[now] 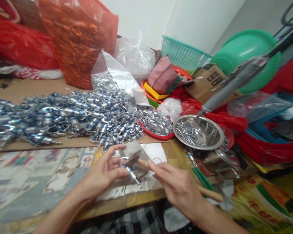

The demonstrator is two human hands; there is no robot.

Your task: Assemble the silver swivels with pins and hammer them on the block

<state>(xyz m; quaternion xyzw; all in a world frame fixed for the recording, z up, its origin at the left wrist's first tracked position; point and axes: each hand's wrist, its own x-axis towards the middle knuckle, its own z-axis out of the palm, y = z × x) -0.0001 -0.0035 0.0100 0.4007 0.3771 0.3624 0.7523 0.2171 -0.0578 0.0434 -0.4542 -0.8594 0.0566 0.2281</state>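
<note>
My right hand [174, 178] is wrapped round the wooden handle of a small hammer [133, 158], whose metal head is over a blue and silver metal part [132, 175]. My left hand [107, 170] holds that part at its ring end between thumb and fingers, and its pin end points toward the table's front edge. Beneath them lies a grey metal block [143, 154] on a white sheet [158, 150]. Whether the hammer head touches the part is hard to tell.
A large pile of similar parts [83, 113] covers cardboard at the back left. Behind the block stand a red tray of metal clips [155, 122] and a steel bowl of pins [197, 131]. A grey-handled tool [224, 94] slants above the bowl. A green-handled item [202, 178] lies at right.
</note>
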